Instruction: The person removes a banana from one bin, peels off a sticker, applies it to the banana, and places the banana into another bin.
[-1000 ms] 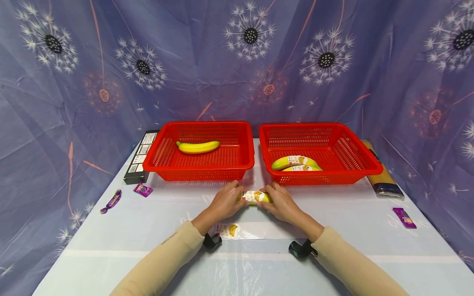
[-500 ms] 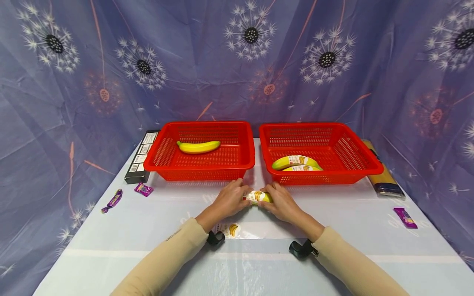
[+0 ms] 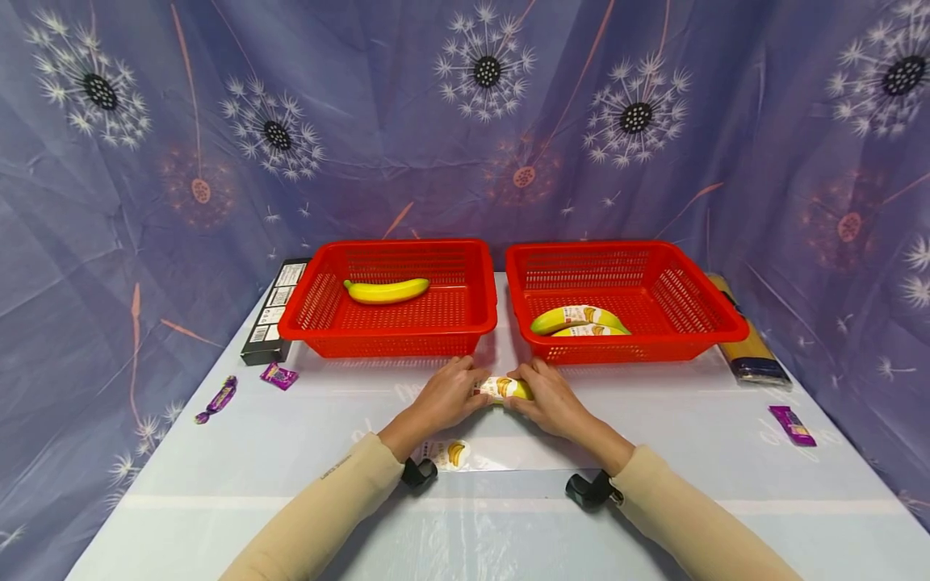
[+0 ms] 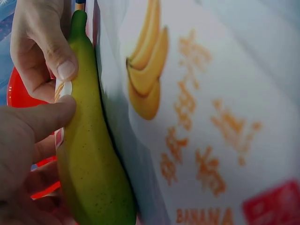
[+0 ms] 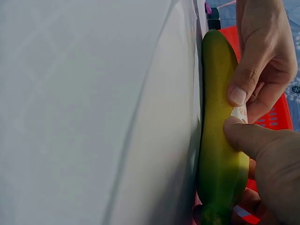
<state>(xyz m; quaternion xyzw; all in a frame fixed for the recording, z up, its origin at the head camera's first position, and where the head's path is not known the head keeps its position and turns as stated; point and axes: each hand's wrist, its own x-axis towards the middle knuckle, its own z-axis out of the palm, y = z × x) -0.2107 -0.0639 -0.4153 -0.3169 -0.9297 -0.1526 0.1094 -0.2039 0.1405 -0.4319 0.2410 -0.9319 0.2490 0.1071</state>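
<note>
In the head view, both hands are at a yellow banana with green ends that lies on the table. My left hand grips its left part, thumb on the near side and fingers on the far side. The right part is held the same way by my right hand. A white printed label lies over the banana's middle; both wrist views show the two thumbs close together at its edge. Nearer the person lies a flat white strip with a printed bunch of bananas and orange characters.
Behind the hands stand two red baskets, the left one with one plain banana, the right one with two labelled bananas. A black box, purple sweets and a yellow packet lie at the sides.
My left hand has slid slightly right along the label, so less of its left side shows. The right hand and the banana look almost still. Baskets and other things are unchanged.
</note>
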